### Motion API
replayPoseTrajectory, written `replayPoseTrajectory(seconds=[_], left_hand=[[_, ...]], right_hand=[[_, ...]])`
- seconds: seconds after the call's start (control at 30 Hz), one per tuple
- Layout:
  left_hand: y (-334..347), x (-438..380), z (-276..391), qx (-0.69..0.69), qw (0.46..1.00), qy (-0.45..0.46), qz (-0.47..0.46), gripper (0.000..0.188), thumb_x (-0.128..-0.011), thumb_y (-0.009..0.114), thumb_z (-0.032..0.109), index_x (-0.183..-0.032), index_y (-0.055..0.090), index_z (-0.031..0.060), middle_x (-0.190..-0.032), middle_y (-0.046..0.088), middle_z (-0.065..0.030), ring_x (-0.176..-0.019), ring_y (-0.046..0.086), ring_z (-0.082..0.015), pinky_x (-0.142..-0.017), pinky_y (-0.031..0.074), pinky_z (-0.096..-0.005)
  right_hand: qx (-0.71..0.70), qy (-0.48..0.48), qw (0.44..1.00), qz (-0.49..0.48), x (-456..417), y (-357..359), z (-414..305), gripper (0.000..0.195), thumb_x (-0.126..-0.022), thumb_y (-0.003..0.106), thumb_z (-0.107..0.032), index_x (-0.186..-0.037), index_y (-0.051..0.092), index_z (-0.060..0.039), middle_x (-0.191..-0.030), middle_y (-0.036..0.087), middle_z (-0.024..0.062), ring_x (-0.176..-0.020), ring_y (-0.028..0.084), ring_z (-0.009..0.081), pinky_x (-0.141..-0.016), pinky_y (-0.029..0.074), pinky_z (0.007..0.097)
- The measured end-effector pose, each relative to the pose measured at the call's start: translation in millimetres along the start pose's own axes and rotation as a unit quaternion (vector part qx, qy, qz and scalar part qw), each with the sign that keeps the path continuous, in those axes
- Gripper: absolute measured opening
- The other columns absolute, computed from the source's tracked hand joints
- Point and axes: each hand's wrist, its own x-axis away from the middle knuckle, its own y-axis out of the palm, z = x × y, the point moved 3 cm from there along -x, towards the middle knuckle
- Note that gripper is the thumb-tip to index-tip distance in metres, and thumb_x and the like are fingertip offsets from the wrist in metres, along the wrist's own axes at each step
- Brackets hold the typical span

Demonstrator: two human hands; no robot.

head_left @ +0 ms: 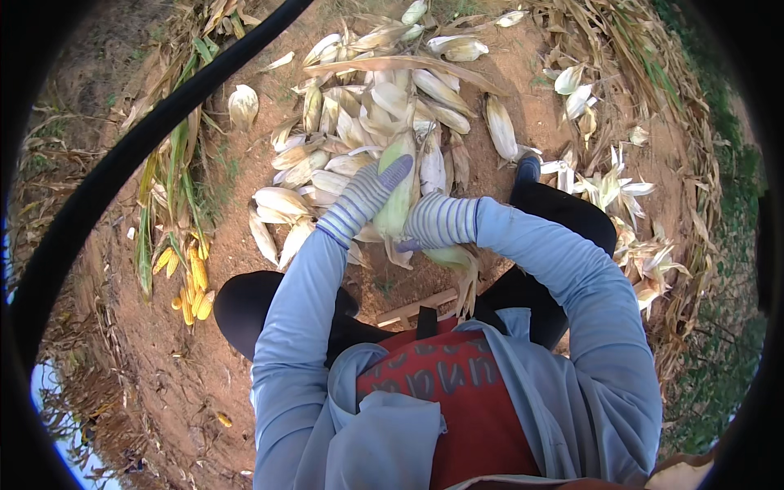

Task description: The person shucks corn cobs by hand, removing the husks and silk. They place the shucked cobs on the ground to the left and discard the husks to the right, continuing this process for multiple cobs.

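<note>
Both my hands wear striped knitted gloves. My left hand (373,187) is closed around a pale green corn ear in its husk (395,199), the thumb lying along its upper side. On the ear's right side, lower down, my right hand (438,223) grips near its base, fingers partly hidden beneath. A loose husk leaf (459,263) hangs below my right hand towards my lap. Just beyond the hands lies a pile of dry, unhusked corn ears (367,116), with a long dry leaf (404,63) across its far part.
Bare yellow cobs (195,282) lie on the soil at the left, near green and dry corn leaves (177,165). Peeled husks (612,190) are strewn at the right, by my shoe (527,169). Dry stalks (649,61) border the right side. A black curved strap or tube crosses the upper left.
</note>
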Motion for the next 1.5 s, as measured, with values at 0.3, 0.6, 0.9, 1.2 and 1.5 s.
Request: replayPoseTrajectory(seconds=[0.3,0.6,0.9,1.2,1.5], left_hand=[[-3.9,14.9,14.1,0.290,0.956,-0.022,-0.031,0.053,-0.084,0.054,0.037,-0.123,0.041,0.0030,-0.108,0.054,-0.0095,-0.094,0.056,-0.0177,-0.083,0.046,-0.0299],[-6.2,16.9,1.8,0.399,0.912,-0.049,-0.077,0.063,-0.078,0.058,0.048,-0.117,0.042,0.0008,-0.102,0.056,-0.0148,-0.086,0.060,-0.0241,-0.077,0.051,-0.0339],[-3.1,8.3,-11.2,0.284,0.952,-0.021,-0.111,0.065,-0.077,0.056,0.052,-0.116,0.042,0.0026,-0.097,0.057,-0.0095,-0.082,0.060,-0.0183,-0.071,0.052,-0.0293],[5.2,14.0,4.2,0.182,0.973,0.040,-0.134,0.058,-0.076,0.058,0.053,-0.105,0.047,0.0032,-0.075,0.059,-0.0099,-0.061,0.059,-0.0175,-0.053,0.050,-0.0296],[9.3,19.0,10.0,0.284,0.955,-0.012,-0.089,0.049,-0.079,0.058,0.046,-0.101,0.050,0.0032,-0.075,0.060,-0.0101,-0.061,0.060,-0.0193,-0.052,0.051,-0.0298]], right_hand=[[-0.096,0.041,0.993,0.060,19.8,-18.2,23.1,0.049,-0.080,0.050,-0.049,-0.077,0.060,-0.0017,-0.063,0.057,0.0171,-0.061,0.056,0.0342,-0.055,0.044,0.0395],[0.034,0.140,0.984,0.101,24.9,-27.7,53.8,0.037,-0.074,0.060,-0.039,-0.089,0.056,-0.0051,-0.074,0.057,0.0135,-0.072,0.057,0.0327,-0.065,0.045,0.0410],[0.102,0.216,0.959,0.151,42.0,-54.5,81.2,0.030,-0.063,0.070,-0.031,-0.087,0.061,-0.0147,-0.085,0.058,0.0068,-0.089,0.054,0.0255,-0.087,0.037,0.0403],[0.040,0.465,0.780,0.417,191.2,-58.5,192.2,0.043,-0.076,0.062,-0.033,-0.106,0.054,-0.0031,-0.097,0.059,0.0172,-0.092,0.055,0.0327,-0.083,0.040,0.0418],[-0.682,-0.002,0.089,0.726,303.6,-31.3,224.4,0.091,-0.075,0.053,-0.057,-0.135,0.013,-0.0020,-0.141,0.016,0.0166,-0.129,0.017,0.0347,-0.103,0.018,0.0550]])
